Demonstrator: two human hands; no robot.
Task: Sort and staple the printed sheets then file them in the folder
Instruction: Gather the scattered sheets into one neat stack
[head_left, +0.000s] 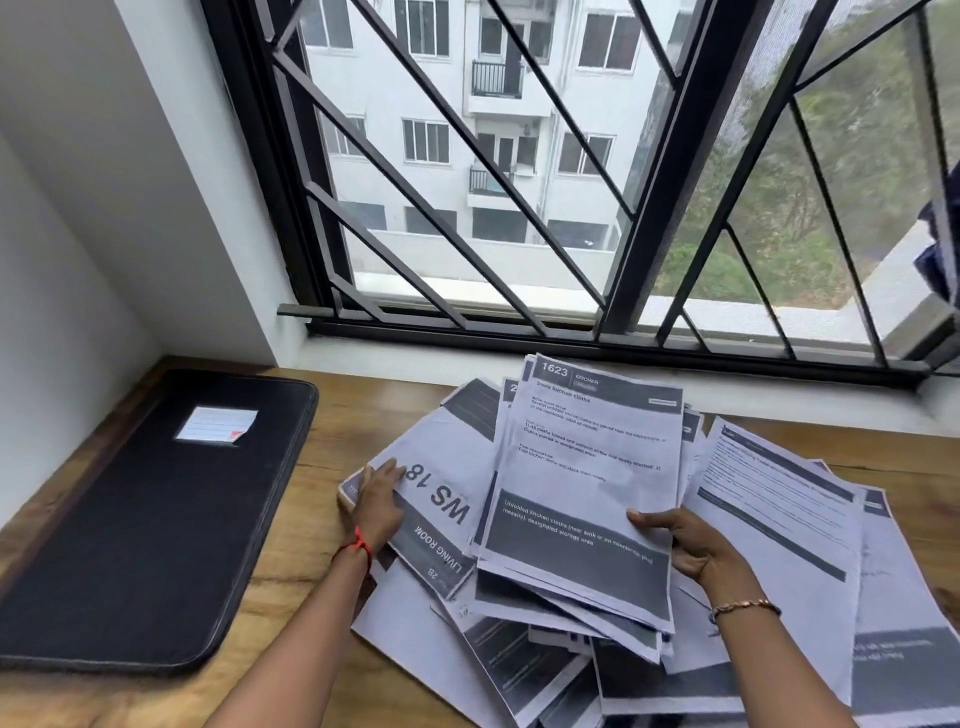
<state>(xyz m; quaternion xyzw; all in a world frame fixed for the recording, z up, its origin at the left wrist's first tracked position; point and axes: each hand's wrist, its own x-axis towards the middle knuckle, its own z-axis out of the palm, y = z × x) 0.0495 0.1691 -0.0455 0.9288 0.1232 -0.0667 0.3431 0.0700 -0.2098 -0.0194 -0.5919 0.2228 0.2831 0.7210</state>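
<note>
A loose spread of printed sheets (779, 545) covers the right half of the wooden desk (306, 587). My right hand (685, 545) grips a stack of sheets (587, 467) by its right lower edge, the top page headed "1623 KITCHEN". My left hand (376, 504) rests flat, fingers apart, on a sheet marked "WS 18 LIVING ROOM" (441, 514) at the pile's left edge. A closed black folder (140, 530) with a white label lies to the left, apart from both hands. No stapler is visible.
A barred window (519, 182) with a dark frame runs along the back of the desk. A white wall (62, 260) closes the left side. Bare wood shows between the folder and the papers.
</note>
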